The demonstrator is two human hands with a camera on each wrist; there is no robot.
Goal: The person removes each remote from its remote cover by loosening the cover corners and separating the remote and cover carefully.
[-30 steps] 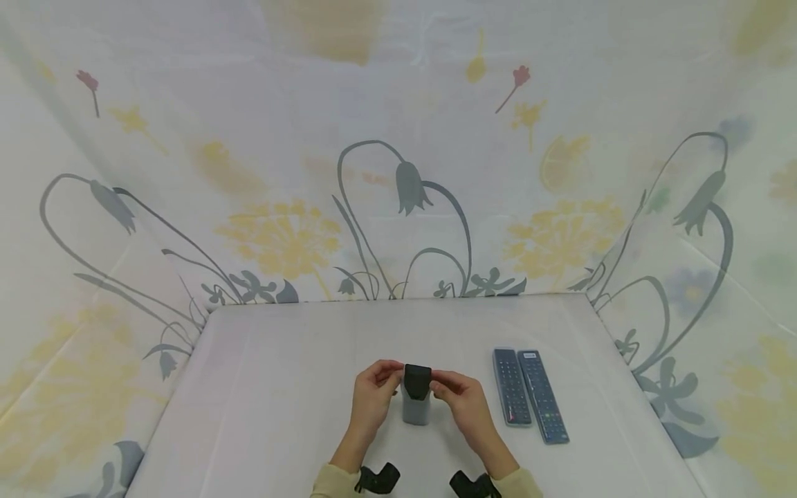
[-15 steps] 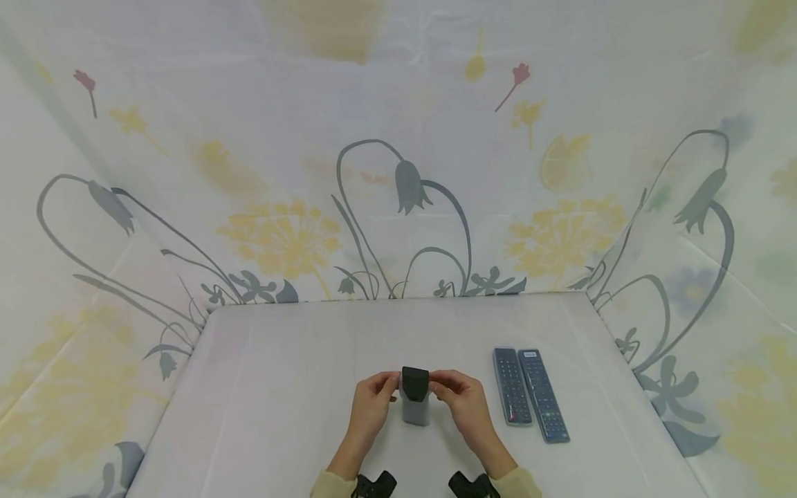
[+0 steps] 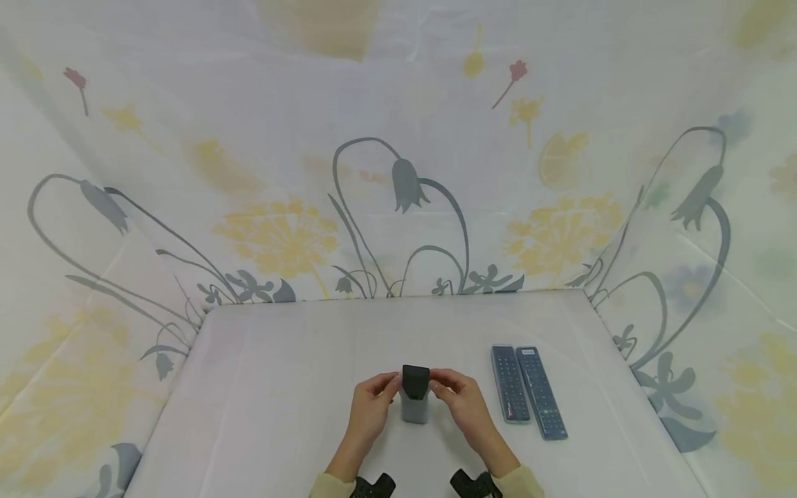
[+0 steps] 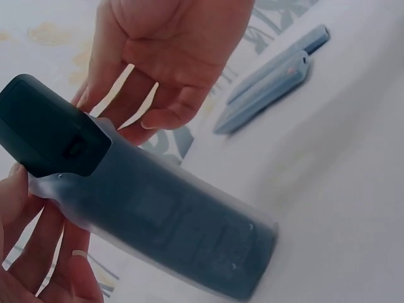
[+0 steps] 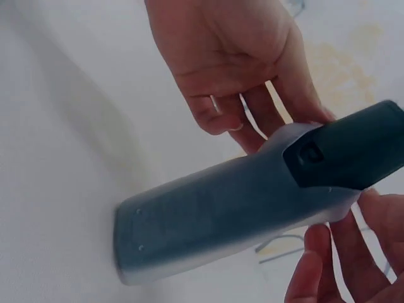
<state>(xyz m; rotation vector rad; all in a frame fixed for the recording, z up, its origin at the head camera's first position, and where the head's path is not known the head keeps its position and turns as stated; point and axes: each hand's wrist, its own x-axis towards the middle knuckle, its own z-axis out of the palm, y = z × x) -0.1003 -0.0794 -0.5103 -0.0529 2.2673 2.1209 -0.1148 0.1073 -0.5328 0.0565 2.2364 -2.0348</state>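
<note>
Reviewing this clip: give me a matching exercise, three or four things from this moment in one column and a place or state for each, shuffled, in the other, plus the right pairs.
Things:
1. remote in the translucent sleeve
2. pair of remotes
3. left hand
4. right hand

Places or states:
A. lying side by side on the table, right of the hands
B. fingers at the left edge of the sleeve opening
C. held between both hands, dark end sticking out of the cover
D. fingers at the right edge of the sleeve opening

Pairs: 1-C, 2-A, 3-B, 4-D
</note>
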